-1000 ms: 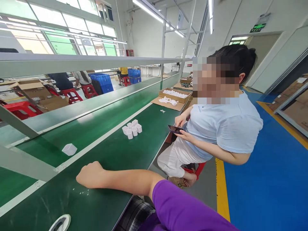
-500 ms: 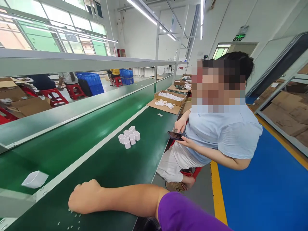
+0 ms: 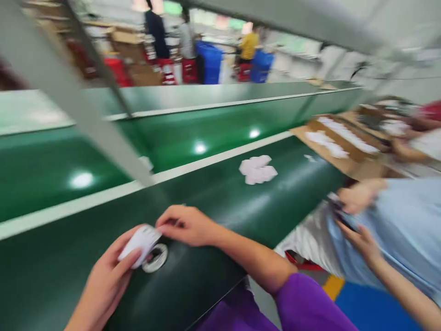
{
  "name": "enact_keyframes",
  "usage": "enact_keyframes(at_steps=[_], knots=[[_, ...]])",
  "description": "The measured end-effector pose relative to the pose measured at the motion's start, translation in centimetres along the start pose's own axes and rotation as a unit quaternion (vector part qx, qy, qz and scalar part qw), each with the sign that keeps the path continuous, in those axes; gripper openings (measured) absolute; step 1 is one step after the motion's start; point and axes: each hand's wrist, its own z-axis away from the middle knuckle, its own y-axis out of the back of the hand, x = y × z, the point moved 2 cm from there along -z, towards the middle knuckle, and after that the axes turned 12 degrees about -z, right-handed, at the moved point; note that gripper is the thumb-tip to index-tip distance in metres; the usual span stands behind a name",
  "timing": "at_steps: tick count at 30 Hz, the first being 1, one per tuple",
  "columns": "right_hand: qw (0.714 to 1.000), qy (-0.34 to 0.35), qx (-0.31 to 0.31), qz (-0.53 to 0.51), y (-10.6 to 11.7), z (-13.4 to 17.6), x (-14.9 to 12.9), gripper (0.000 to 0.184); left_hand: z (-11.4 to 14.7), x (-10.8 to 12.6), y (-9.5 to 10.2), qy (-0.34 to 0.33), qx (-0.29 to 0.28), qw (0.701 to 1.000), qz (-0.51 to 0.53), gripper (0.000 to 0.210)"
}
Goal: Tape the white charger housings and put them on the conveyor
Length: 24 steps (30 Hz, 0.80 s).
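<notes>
Low over the green table (image 3: pixel 193 195), we hold a white cup (image 3: pixel 139 246) in our left hand (image 3: pixel 112 271), partly overlapping a round ring (image 3: pixel 161 261) in view. Our right hand (image 3: pixel 189 225) narrows thumb and finger at the cup's edge; we cannot tell whether they grip anything.

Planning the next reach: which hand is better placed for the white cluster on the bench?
Probably the right hand: it is nearer the white cluster, while the left hand holds a white piece. Whether the right hand pinches anything small is too blurred to tell.
</notes>
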Motion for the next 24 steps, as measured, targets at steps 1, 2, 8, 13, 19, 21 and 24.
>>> enact_keyframes(at_steps=[1,2,8,13,19,21,24], knots=[[0.998,-0.017,0.011,-0.060,0.0,0.0,0.3,0.007,0.6,-0.9,0.3,0.016,0.029,0.999,0.033,0.049],[0.993,-0.030,0.010,-0.111,-0.1,-0.1,0.7,0.009,0.9,-1.5,0.5,0.021,0.047,0.996,0.068,0.053],[0.983,-0.033,0.000,-0.181,-0.3,0.0,1.0,0.017,0.3,-1.3,-0.1,-0.001,0.016,0.976,0.216,0.046],[0.991,0.007,0.012,-0.136,-0.8,0.2,1.0,0.010,0.8,-1.5,-0.7,0.017,-0.018,0.969,0.247,0.053],[0.991,0.088,0.102,-0.024,-1.7,0.8,0.6,0.006,1.3,-1.9,-1.5,-0.041,0.021,0.985,0.167,0.039],[0.985,0.109,0.133,-0.002,-2.0,1.0,0.3,0.007,1.6,-1.8,-1.9,-0.060,0.044,0.988,0.134,0.037],[0.974,0.141,0.177,0.034,-2.3,1.1,0.0,0.009,2.0,-1.7,-2.4,-0.078,0.046,0.990,0.108,0.035]])
